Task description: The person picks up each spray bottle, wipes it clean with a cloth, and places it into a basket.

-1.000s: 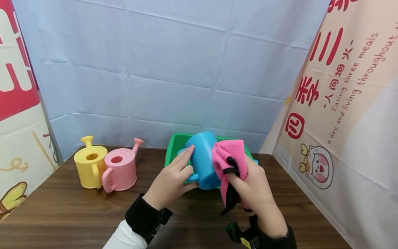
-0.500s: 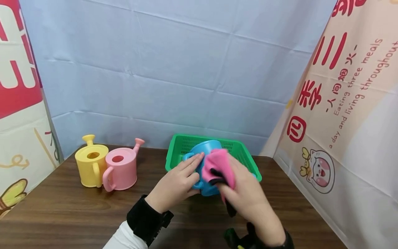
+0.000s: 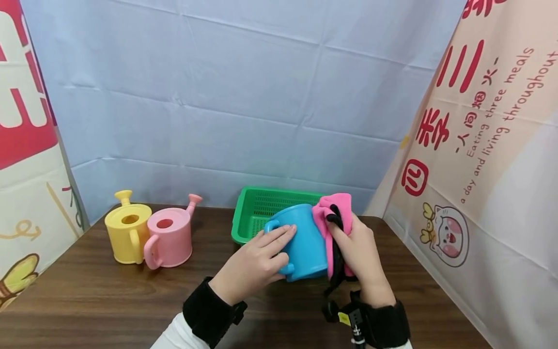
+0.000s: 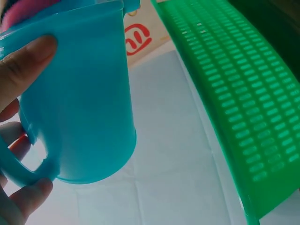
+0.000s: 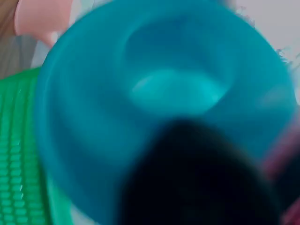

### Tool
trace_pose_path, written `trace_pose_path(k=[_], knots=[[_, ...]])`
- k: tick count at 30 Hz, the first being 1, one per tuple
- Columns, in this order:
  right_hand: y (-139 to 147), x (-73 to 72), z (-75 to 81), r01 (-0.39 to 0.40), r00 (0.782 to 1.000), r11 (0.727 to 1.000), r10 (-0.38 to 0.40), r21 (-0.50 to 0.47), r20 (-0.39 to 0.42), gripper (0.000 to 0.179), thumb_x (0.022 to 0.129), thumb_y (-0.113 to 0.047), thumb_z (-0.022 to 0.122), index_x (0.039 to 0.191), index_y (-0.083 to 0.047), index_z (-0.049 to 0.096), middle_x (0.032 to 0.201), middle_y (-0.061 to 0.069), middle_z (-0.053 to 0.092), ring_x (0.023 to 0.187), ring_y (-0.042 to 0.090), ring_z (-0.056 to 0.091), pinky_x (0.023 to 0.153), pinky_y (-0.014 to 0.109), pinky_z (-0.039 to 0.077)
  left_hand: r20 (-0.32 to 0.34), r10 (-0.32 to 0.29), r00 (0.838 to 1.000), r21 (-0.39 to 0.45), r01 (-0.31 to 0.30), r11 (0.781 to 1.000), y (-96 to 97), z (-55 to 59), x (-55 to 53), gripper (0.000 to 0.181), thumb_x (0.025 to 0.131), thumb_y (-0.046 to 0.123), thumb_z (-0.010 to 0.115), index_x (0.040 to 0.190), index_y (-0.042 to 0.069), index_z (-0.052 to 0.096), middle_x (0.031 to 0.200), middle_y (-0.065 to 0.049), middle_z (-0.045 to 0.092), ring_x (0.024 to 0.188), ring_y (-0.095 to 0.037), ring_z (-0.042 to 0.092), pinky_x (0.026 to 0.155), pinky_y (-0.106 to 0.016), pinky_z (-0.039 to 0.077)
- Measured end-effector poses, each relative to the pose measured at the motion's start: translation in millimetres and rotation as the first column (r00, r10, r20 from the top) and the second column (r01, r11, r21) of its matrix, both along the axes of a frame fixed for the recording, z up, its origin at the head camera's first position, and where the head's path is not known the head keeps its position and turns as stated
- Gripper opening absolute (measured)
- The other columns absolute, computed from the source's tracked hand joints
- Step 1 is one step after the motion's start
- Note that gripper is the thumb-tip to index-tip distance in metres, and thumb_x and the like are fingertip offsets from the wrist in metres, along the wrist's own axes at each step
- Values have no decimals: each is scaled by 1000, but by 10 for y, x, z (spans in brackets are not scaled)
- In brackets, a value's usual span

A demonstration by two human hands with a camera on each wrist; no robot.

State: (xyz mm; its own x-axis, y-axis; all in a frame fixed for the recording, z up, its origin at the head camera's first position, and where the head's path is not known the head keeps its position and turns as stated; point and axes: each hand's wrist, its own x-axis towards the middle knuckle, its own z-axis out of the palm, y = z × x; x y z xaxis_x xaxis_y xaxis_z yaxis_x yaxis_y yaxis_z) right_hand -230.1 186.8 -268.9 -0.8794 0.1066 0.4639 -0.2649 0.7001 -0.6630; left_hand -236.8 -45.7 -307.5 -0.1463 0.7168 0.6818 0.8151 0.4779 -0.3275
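A blue plastic watering can [image 3: 305, 249] is tilted on its side in front of the green basket. My left hand [image 3: 257, 261] holds it by the handle, with a finger and thumb curled round the loop in the left wrist view and another finger laid on the can's wall [image 4: 89, 93]. My right hand [image 3: 359, 247] grips a bunched pink cloth [image 3: 343, 203] with black trim against the can's right end. Seen from the right wrist, that end is the can's top [image 5: 84, 93] with its round opening; a blurred dark shape covers part of it.
A green slotted basket [image 3: 257, 206] stands at the back, partly behind the blue can. To the left, a yellow watering can [image 3: 119, 242] and a pink watering can [image 3: 174, 242] sit side by side on the wooden table [image 3: 109, 300]. Cloth hangings [image 3: 244, 97] enclose the back and sides.
The blue can has turned and shifted right and nearer. My right hand first slid the cloth leftward across the can, then back to its right end. The other watering cans stayed put.
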Motion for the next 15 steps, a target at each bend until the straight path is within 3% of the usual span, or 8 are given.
trace_pose_path(k=[4,9,12,15], knots=[[81,-105,-70,-19,1000,999,20,-48,21,38,93,-40,55,101,-3,55,88,15,58,81,26,56,67,33,45,38,-22,999,-7,23,1000,36,-14,38,38,69,37,81,84,11,57,141,-13,43,132,-24,36,95,-45,39],[63,-40,-66,-141,990,988,140,-69,-16,31,93,-34,57,103,-5,55,82,12,56,72,22,57,64,31,48,78,-31,996,11,31,999,36,5,63,37,68,33,81,80,11,55,150,-14,27,132,-27,36,91,-47,42],[-8,91,-13,-188,970,981,193,46,-148,21,89,-19,63,104,-5,56,80,8,55,70,17,55,62,32,48,42,-16,999,14,15,1000,28,37,60,36,69,30,82,76,10,54,152,-16,20,136,-30,28,90,-47,43],[-119,248,51,-179,922,949,254,260,-293,38,79,-6,69,115,-4,57,95,9,61,84,18,58,72,36,50,25,-5,1000,15,4,1000,17,61,58,33,71,26,82,75,10,53,152,-18,16,139,-31,16,90,-47,43]])
